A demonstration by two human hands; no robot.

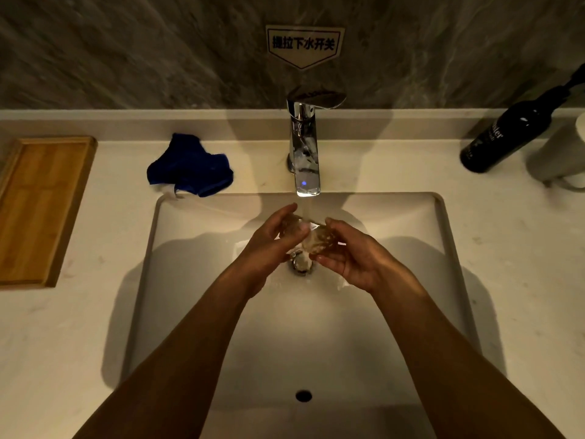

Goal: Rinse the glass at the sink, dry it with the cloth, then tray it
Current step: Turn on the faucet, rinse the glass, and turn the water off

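Note:
A clear glass (pixel 311 240) lies tilted between both hands over the white sink (pixel 441 248), right under the running water from the chrome faucet (pixel 304 153). My left hand (pixel 272 242) wraps its left end and my right hand (pixel 348 256) cups its right end. The hands hide much of the glass. A crumpled blue cloth (pixel 190 166) rests on the counter behind the sink's left corner. A wooden tray (pixel 41 204) sits at the far left of the counter.
A black bottle (pixel 512 131) and a white cylindrical container (pixel 560 150) stand at the back right of the counter. The drain (pixel 300 264) lies below the hands. A sign (pixel 304 45) hangs on the grey wall above the faucet.

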